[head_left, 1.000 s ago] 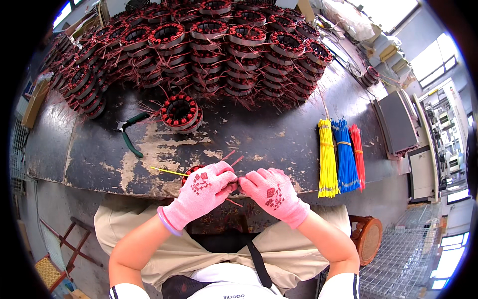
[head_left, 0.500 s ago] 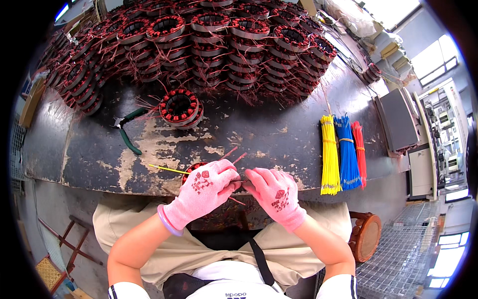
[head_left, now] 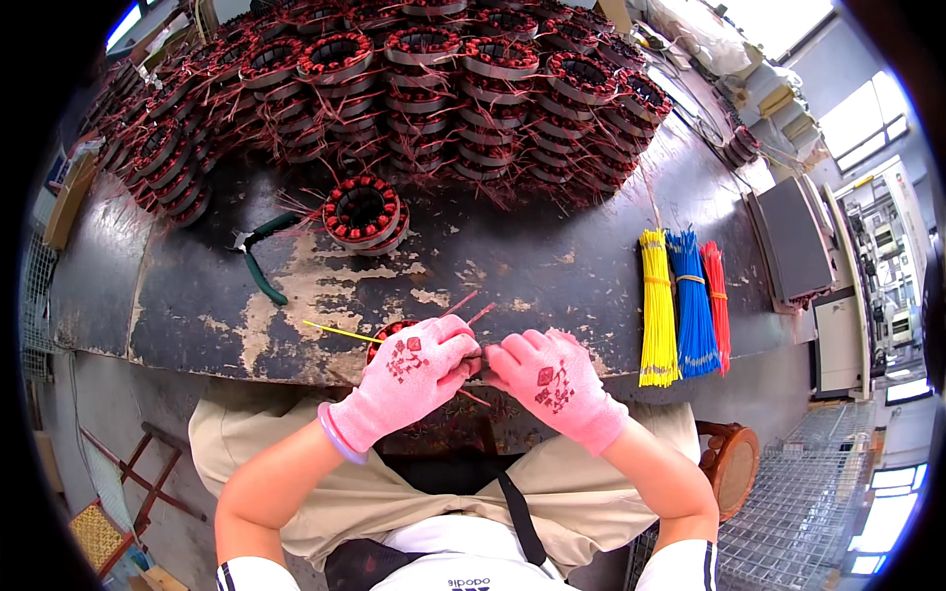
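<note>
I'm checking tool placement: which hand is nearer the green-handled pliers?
Left. The left hand is to the right of the green-handled pliers and closer to the person's body; the right hand is farther right, beyond the left hand.

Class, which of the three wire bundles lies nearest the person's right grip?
The yellow bundle: leftmost of the three, closest to the right grip; the blue bundle and red bundle lie farther right.

A dark, chipped bench (head_left: pixel 532 261) carries stacks of red-wound grey metal rings (head_left: pixel 419 79), a separate ring pair (head_left: pixel 363 239), green-handled pliers (head_left: pixel 260 280), tied bundles of yellow wires (head_left: pixel 658 310), blue wires (head_left: pixel 696 313) and red wires (head_left: pixel 718 307), and, seemingly, a half-hidden red-wound ring (head_left: pixel 390 333).
</note>
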`<state>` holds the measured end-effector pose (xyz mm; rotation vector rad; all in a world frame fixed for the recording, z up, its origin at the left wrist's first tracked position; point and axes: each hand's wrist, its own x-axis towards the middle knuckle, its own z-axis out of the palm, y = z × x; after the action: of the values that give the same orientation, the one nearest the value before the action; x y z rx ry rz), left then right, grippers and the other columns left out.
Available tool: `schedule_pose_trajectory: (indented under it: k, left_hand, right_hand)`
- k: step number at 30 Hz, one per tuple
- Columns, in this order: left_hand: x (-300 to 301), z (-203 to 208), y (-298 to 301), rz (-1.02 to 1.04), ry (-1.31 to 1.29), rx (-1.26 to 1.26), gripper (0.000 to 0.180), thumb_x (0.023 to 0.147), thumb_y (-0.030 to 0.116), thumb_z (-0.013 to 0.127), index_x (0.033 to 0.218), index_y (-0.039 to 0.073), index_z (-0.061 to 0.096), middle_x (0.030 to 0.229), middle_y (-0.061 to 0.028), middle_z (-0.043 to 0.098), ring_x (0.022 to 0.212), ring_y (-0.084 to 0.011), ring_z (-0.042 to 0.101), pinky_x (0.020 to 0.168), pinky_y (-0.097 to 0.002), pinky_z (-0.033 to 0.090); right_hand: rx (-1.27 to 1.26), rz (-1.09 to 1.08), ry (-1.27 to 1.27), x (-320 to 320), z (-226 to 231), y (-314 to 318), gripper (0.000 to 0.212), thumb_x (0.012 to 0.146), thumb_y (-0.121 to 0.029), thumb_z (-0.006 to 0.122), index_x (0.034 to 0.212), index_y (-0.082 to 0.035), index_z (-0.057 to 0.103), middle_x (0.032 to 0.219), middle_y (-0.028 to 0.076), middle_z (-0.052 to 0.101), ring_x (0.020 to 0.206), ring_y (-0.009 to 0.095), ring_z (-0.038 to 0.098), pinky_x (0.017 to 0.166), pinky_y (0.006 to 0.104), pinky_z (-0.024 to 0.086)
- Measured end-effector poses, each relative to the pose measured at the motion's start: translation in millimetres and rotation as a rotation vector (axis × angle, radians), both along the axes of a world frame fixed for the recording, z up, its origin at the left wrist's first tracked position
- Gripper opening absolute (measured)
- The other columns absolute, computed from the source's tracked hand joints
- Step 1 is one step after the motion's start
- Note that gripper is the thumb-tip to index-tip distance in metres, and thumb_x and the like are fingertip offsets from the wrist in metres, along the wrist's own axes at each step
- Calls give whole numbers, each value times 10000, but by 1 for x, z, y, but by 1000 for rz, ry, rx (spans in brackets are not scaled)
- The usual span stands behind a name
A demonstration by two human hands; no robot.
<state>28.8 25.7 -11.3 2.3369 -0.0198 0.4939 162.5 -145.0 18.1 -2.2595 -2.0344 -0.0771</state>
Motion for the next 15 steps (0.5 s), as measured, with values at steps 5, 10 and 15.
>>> schedule_pose_trajectory:
  k: [5, 10, 15]
  left_hand:
    - [3, 1, 1, -16, -4, 24, 132, 796, 50, 723, 911, 53, 658, 968, -88, 646, 871, -313, 657, 742, -406, 540]
    - [2, 2, 3, -10, 13, -13, 123, 805, 49, 724, 908, 53, 656, 947, -90, 640, 854, -314, 655, 732, -408, 537]
    - [2, 2, -2, 34, 2, 15, 123, 811, 62, 735, 907, 53, 658, 937, -95, 636, 836, -312, 655, 712, -398, 531]
  right_hand:
    - [-146, -639, 1689, 5, -15, 10, 209, 986, -291, 608, 977, -93, 675, 836, 17, 656, 677, 105, 585, 605, 297, 472]
    - [-71, -537, 840, -5, -2, -2, 199, 925, -280, 676, 1028, -110, 679, 946, 26, 697, 747, 200, 653, 679, 331, 513]
    - [422, -5, 49, -9, -18, -4, 364, 777, -172, 692, 1138, -149, 660, 1042, -6, 649, 912, 192, 624, 774, 354, 507]
